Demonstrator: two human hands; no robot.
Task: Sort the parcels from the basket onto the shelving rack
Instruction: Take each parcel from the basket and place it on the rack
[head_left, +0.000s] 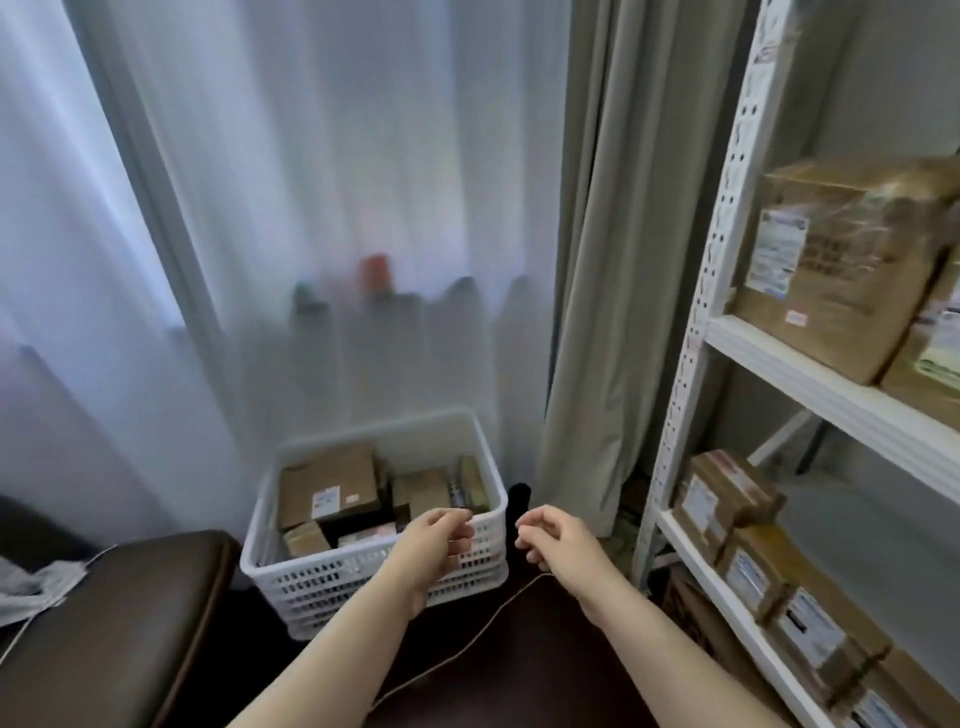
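A white slotted basket stands on the dark floor below the curtains, filled with several brown cardboard parcels. My left hand hovers in front of the basket's near right rim, fingers loosely curled, holding nothing. My right hand hangs just right of the basket, fingers also loosely curled and empty. The white shelving rack rises on the right. A large taped parcel sits on its upper shelf, and several labelled parcels line the lower shelf.
A dark brown padded seat fills the lower left, with a grey cloth on its edge. A thin cord runs across the floor below my arms. Sheer white curtains and a grey drape hang behind the basket.
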